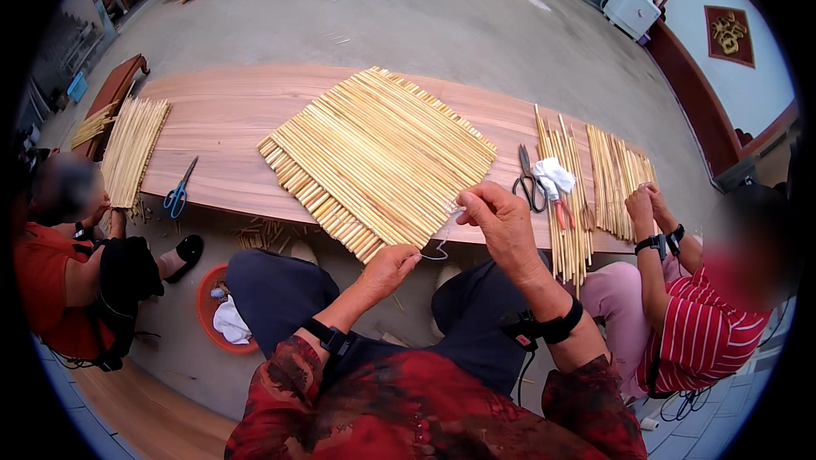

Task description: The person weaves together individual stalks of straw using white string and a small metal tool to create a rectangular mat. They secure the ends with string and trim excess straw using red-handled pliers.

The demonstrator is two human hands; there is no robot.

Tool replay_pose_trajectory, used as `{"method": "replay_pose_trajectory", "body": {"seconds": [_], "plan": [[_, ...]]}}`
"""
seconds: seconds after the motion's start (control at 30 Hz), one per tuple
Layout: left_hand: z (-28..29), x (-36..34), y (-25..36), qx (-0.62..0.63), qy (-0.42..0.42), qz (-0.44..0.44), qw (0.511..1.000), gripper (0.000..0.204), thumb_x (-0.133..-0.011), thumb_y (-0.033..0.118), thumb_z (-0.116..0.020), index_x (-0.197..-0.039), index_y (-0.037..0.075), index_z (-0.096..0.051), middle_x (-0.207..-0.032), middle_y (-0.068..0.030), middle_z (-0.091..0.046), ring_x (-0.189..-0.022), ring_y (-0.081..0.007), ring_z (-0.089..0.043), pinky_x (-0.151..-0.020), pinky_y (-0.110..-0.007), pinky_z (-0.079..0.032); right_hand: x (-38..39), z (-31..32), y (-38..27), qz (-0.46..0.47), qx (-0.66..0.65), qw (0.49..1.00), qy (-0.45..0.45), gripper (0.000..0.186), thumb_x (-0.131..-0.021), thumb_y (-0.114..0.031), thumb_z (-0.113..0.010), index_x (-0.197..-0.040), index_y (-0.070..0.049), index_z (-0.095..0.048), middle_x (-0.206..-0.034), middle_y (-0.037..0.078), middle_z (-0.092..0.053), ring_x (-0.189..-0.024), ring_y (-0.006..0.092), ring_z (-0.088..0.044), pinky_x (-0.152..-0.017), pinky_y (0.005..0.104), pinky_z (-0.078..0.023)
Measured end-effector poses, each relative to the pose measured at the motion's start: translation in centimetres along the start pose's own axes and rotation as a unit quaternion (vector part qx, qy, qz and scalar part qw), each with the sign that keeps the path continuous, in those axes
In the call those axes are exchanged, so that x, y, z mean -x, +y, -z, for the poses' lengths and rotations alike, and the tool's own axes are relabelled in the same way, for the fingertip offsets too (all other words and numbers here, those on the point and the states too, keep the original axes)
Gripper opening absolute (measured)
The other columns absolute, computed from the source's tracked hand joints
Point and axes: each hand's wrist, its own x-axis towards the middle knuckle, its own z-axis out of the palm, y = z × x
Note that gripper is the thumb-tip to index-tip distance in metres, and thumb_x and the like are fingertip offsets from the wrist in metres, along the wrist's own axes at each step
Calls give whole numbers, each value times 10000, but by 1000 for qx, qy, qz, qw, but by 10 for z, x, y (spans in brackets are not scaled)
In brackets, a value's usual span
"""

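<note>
A mat of straight yellow stalks (382,154), in two crossed layers, lies on the wooden table in front of me. My left hand (391,265) is closed at its near corner, the thumb along the edge. My right hand (497,220) is raised just off the mat's right corner, thumb and forefinger pinched on a thin white thread. A loop of that white thread (440,253) hangs between my hands beside the mat's edge. Whether my left fingers also hold the thread is hidden.
Right of the mat lie black scissors (529,178), a white cloth (554,174), red-handled pliers (561,209) and loose stalks (580,239). Blue-handled scissors (180,190) lie left. Co-workers handle stalk mats (136,146) at both sides. A red basin (212,311) stands on the floor.
</note>
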Motion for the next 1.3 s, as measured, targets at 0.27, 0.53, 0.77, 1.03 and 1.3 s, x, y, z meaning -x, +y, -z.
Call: {"method": "replay_pose_trajectory", "body": {"seconds": [0.27, 0.53, 0.77, 1.03, 1.3], "plan": [[5, 39, 35, -119, 12, -180, 976, 96, -787, 132, -562, -829, 47, -557, -749, -123, -550, -733, -308, -541, -634, -371, -438, 14, 68, -4, -13, -380, 921, 81, 155, -876, -165, -511, -892, -20, -566, -695, 22, -558, -543, 91, -476, -504, 199, -381], [23, 76, -15, -232, -37, 6, 972, 142, -793, 184, -497, -791, 50, -545, -759, -162, -561, -773, -357, -536, -653, -426, -426, 23, 129, -37, 9, -387, 915, 113, 154, -878, -154, -506, -956, -21, -519, -648, 1, -494, -496, 64, -403, -435, 194, -323], [19, 75, -33, -264, -74, 34, 961, 161, -796, 190, -506, -808, 38, -557, -762, -183, -587, -774, -368, -562, -660, -441, -442, 20, 172, -66, 52, -351, 924, 143, 172, -885, -141, -496, -997, -10, -498, -671, 4, -481, -488, 35, -355, -415, 171, -293], [13, 69, -40, -173, -80, 50, 980, 171, -776, 181, -561, -877, 43, -576, -780, -168, -609, -750, -342, -584, -669, -402, -465, 19, 210, -105, 136, -251, 943, 172, 317, -889, -145, -499, -1152, 27, -460, -713, 8, -494, -490, 17, -350, -418, 148, -302], [32, 74, -30, 223, -81, 59, 970, 384, -768, -31, -476, -1146, 22, -523, -1148, -70, -531, -1111, -170, -454, -897, -279, -379, 10, 144, -88, 104, 46, 977, 179, 296, -904, -268, -470, -1134, -105, -559, -585, -33, -510, -393, -9, -339, -332, 131, -244]]}}
